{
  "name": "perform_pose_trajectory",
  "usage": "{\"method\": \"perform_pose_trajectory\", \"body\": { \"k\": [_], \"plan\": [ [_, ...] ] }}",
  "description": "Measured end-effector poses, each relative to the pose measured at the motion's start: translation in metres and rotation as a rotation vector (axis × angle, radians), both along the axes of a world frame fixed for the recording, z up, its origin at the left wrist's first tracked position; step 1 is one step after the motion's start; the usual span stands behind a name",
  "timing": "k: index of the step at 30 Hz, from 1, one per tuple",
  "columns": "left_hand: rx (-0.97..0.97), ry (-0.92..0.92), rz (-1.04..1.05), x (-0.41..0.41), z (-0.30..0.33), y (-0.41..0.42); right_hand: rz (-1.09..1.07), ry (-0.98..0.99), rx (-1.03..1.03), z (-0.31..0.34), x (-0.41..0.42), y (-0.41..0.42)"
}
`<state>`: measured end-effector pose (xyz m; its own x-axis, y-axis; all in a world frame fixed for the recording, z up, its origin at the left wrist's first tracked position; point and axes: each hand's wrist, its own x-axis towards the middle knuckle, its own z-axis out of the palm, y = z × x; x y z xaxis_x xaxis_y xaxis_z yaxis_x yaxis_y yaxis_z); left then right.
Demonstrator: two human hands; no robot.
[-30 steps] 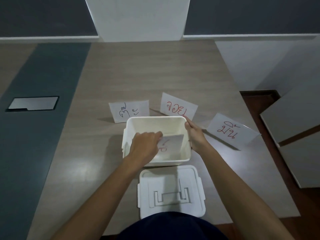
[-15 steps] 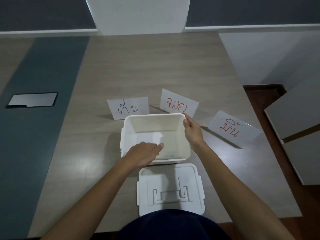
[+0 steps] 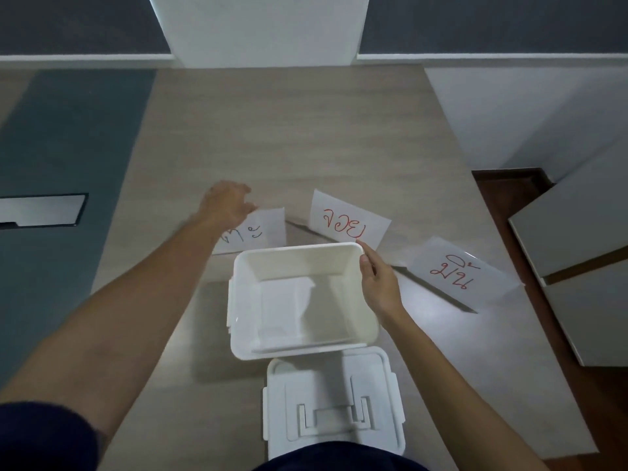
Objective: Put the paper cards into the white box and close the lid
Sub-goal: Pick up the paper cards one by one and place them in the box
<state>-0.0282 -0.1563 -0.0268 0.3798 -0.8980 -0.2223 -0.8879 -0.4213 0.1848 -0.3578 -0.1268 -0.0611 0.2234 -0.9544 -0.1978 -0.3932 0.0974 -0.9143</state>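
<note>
The open white box sits mid-table with one paper card lying flat inside it. Its lid lies just in front, near the table edge. Behind the box stand three folded cards: a blue-lettered card at left, a red-lettered card in the middle, another red-lettered card at right. My left hand hovers over the top edge of the blue-lettered card, fingers apart, blurred by motion. My right hand grips the box's right rim.
The wooden table stretches back to a white pillar. A dark strip with a metal floor plate runs along the left. White cabinet panels stand to the right beyond the table edge.
My left hand has let go of a card inside the box, come out, and reached back-left to the blue-lettered card. My right hand has stayed on the rim.
</note>
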Motion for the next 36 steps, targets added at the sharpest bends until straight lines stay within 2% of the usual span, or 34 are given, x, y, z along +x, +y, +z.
{"method": "perform_pose_trajectory", "body": {
  "k": [3, 10, 13, 16, 20, 25, 30, 36],
  "plan": [
    [0.099, -0.055, -0.043, 0.007, -0.007, -0.001, 0.002, 0.021, -0.017, 0.002, 0.001, -0.001],
    [0.038, 0.019, -0.079, -0.003, -0.023, 0.027, -0.004, 0.02, -0.012, 0.005, 0.002, 0.001],
    [0.04, -0.018, -0.065, -0.004, -0.021, 0.04, -0.001, 0.025, -0.01, 0.008, 0.002, 0.0],
    [-0.071, -0.074, -0.032, -0.009, 0.009, 0.043, 0.005, 0.019, -0.026, 0.008, 0.002, 0.0],
    [-0.252, -0.146, -0.035, -0.031, 0.078, 0.047, 0.001, 0.009, -0.03, 0.005, 0.001, 0.001],
    [-0.411, -0.19, -0.132, -0.092, 0.136, 0.081, 0.013, 0.012, -0.026, 0.002, 0.001, -0.002],
    [-0.321, -0.07, -0.28, -0.149, 0.099, 0.114, -0.017, -0.041, -0.002, 0.002, 0.001, 0.0],
    [-0.063, -0.024, -0.365, -0.169, 0.024, 0.142, -0.01, -0.05, 0.02, 0.009, 0.0, 0.002]
  ]
}}
